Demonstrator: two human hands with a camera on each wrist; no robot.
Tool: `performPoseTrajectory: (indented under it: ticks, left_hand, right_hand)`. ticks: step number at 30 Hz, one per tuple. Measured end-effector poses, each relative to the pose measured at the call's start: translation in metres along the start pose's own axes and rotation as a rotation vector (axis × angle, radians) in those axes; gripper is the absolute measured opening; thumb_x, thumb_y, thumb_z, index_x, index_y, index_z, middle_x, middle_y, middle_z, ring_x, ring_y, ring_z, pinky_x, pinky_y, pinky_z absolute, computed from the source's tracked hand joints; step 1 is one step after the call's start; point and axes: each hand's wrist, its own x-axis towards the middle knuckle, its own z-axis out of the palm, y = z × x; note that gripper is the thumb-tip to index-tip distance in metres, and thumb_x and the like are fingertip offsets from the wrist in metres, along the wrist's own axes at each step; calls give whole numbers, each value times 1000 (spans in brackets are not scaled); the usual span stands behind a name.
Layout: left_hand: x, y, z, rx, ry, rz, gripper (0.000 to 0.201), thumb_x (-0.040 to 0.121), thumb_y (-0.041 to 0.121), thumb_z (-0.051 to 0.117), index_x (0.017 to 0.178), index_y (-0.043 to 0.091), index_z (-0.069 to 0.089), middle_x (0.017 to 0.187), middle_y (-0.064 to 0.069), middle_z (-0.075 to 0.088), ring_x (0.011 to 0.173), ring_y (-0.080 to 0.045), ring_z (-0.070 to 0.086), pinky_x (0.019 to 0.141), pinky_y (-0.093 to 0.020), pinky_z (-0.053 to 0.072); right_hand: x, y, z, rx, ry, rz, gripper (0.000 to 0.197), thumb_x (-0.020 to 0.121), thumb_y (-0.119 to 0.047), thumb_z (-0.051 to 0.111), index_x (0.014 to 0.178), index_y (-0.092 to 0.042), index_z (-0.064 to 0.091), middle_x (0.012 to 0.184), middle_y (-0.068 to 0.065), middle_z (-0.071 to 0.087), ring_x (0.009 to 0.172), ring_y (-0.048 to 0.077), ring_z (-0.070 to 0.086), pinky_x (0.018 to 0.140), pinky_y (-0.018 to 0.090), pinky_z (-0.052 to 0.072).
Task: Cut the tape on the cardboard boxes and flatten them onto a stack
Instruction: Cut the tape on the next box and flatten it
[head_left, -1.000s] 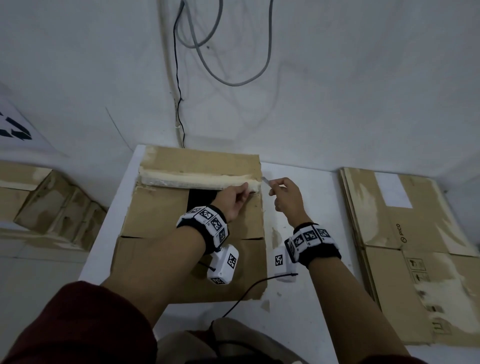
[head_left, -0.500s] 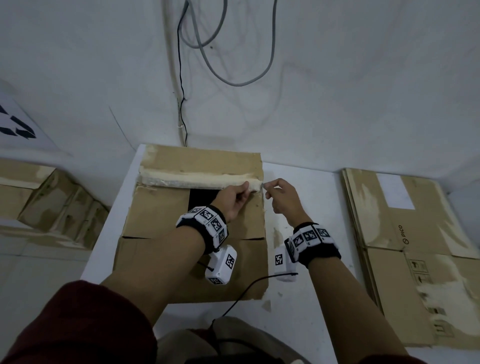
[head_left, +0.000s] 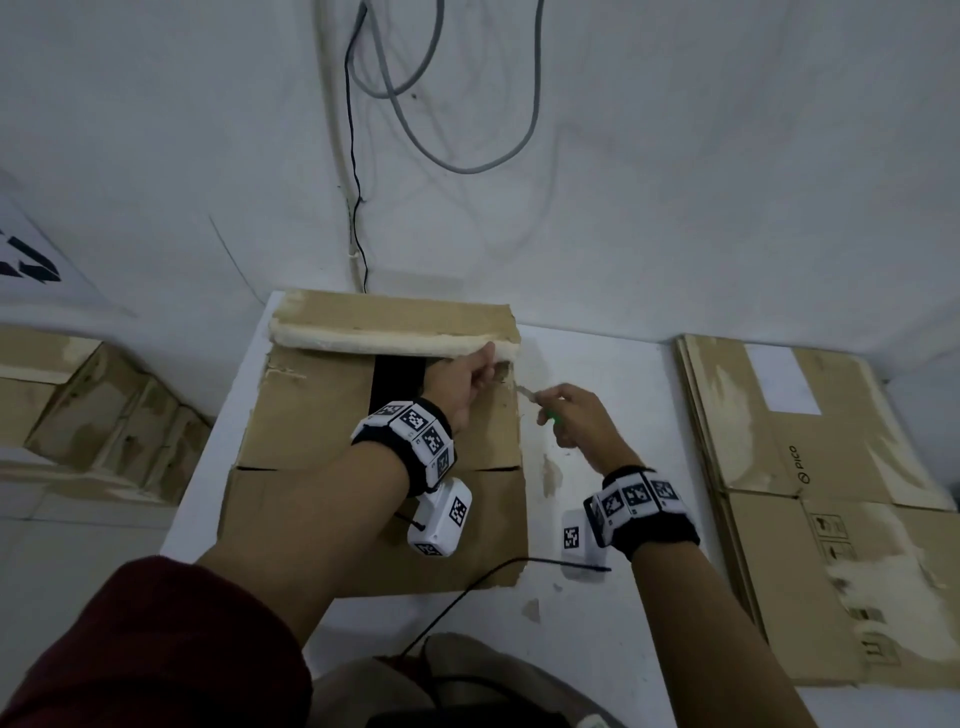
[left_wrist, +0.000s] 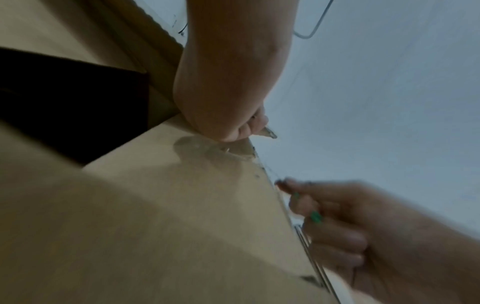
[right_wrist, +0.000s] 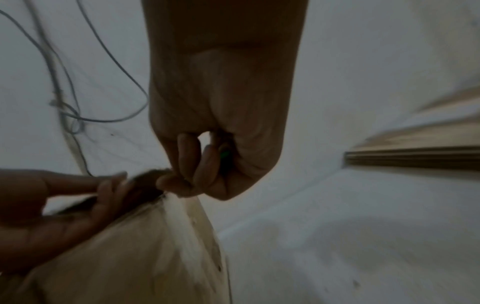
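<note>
Box (head_left: 311, 415) on table (head_left: 597, 395), we pin top right corner with left hand (head_left: 462, 384), fingers flat, so it won't slide. Right hand (head_left: 576, 421) fisted round cutter (head_left: 530, 395), blade at right edge tape. Stack (head_left: 810, 467) waits right.

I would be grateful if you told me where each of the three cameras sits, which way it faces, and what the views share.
Head: worn on the head, looking forward and down at the cardboard box on the white table; both forearms, left hand and right hand show.
Left wrist: looks along the left hand over the box top.
Right wrist: looks along the right hand, which grips a green-handled cutter.
Shared: all three show both hands at the box's right edge.
</note>
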Motion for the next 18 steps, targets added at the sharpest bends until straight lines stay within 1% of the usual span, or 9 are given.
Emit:
performPoseTrajectory:
  ticks: [3, 5, 7, 10, 11, 13, 15, 16, 18]
  left_hand:
    - [-6, 12, 3, 53, -19, 16, 17, 82, 22, 75, 90, 11, 64, 90, -3, 67, 74, -12, 61, 64, -17, 52]
    - [-10, 15, 2, 102, -15, 12, 22, 80, 31, 76, 93, 16, 65, 95, -2, 71, 82, -12, 65, 68, -22, 50]
    - [-12, 18, -2, 166, -56, -7, 25, 82, 40, 71, 97, 21, 67, 108, 2, 69, 97, -13, 63, 86, -27, 40]
    - [-13, 22, -9, 228, -121, -34, 30, 84, 46, 64, 105, 25, 67, 119, 7, 65, 118, -15, 51, 106, -37, 22]
    - [-14, 26, -11, 218, -110, -11, 30, 83, 45, 64, 106, 26, 66, 122, 4, 63, 120, -16, 51, 109, -38, 23]
    - [-13, 35, -13, 219, -42, 110, 45, 76, 45, 67, 113, 20, 63, 122, 0, 64, 116, -18, 55, 107, -39, 32]
    - [-7, 45, -20, 191, 70, 266, 60, 70, 44, 71, 120, 14, 56, 118, -2, 65, 112, -18, 58, 92, -33, 42]
    - [-6, 53, -23, 192, 108, 351, 54, 76, 40, 70, 121, 15, 52, 119, -2, 62, 111, -19, 57, 88, -30, 42]
    - [1, 67, -36, 293, 132, 524, 49, 85, 35, 66, 127, 20, 46, 125, -2, 56, 115, -18, 53, 95, -31, 43]
  right_hand:
    - [-4, 49, 3, -222, 37, 128, 17, 97, -19, 56, 99, -3, 61, 88, 14, 65, 71, 24, 61, 63, 32, 52]
    - [-9, 85, 8, -419, 49, 205, 23, 97, -24, 58, 88, -3, 60, 93, 18, 63, 90, 29, 62, 85, 41, 53]
    - [-16, 106, 15, -413, 165, 255, 37, 97, -30, 57, 78, 2, 58, 99, 23, 66, 93, 30, 62, 88, 44, 49]
    - [-18, 101, 22, -464, 304, 368, 49, 95, -52, 52, 113, -8, 60, 123, 17, 58, 115, 35, 54, 97, 43, 42]
    - [-13, 92, 23, -405, 332, 330, 48, 95, -53, 51, 118, -11, 58, 126, 16, 55, 116, 35, 53, 98, 43, 41]
    - [0, 64, 22, -286, 337, 81, 42, 95, -47, 47, 110, -10, 61, 119, 17, 60, 109, 33, 57, 89, 34, 44]
    - [10, 23, 21, -236, 308, -179, 30, 97, -34, 49, 106, -9, 62, 112, 14, 63, 102, 24, 58, 78, 23, 42]
    - [13, 0, 23, -226, 287, -267, 23, 98, -25, 51, 109, -7, 62, 113, 12, 61, 102, 21, 57, 77, 19, 41]
    - [22, -39, 31, -257, 232, -406, 21, 96, -16, 55, 116, -9, 60, 117, 11, 57, 106, 21, 56, 84, 21, 42]
